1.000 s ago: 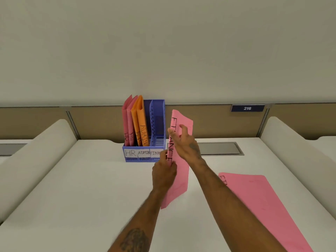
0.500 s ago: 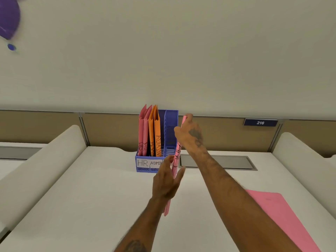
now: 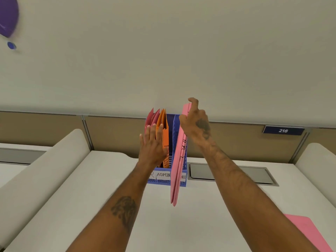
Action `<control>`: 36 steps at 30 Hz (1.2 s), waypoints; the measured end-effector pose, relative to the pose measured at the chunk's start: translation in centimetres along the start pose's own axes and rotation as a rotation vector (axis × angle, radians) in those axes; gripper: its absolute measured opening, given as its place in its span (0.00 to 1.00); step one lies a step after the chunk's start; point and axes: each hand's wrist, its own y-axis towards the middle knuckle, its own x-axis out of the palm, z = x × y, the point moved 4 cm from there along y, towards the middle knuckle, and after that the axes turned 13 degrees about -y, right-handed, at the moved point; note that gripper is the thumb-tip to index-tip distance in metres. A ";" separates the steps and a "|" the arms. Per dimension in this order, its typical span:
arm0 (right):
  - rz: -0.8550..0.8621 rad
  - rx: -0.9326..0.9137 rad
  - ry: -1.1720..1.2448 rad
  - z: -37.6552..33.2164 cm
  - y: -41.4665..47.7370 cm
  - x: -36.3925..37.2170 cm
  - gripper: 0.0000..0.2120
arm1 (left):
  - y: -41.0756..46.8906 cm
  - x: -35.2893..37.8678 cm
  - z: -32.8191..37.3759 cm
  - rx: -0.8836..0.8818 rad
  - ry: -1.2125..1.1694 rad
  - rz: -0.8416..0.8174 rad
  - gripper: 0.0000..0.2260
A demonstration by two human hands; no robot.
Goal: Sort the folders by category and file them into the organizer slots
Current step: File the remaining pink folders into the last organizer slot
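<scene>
A blue organizer (image 3: 163, 181) stands at the back of the white desk, its front labels reading ADMIN and, partly hidden, FINANCE. Pink folders (image 3: 151, 116) fill its left slot and orange folders (image 3: 165, 135) its middle slot. My right hand (image 3: 195, 122) grips the top of a pink folder (image 3: 179, 160), held edge-on and upright over the right slot, its lower end hanging in front of the organizer. My left hand (image 3: 151, 145) lies flat with fingers spread against the pink and orange folders.
Another pink folder (image 3: 307, 231) lies flat on the desk at the lower right. A grey cable hatch (image 3: 254, 174) sits right of the organizer. Padded white dividers (image 3: 45, 166) flank the desk. A tan partition with a "216" plate (image 3: 283, 130) runs behind.
My right hand has carried the pink folder up and left, over the organizer's right slot. My left hand let go of the folder and moved up against the filed folders.
</scene>
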 end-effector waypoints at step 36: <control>0.269 -0.228 -0.038 0.9 2.8 12.2 0.20 | 5.8 3.5 -6.5 0.149 0.144 -0.024 0.33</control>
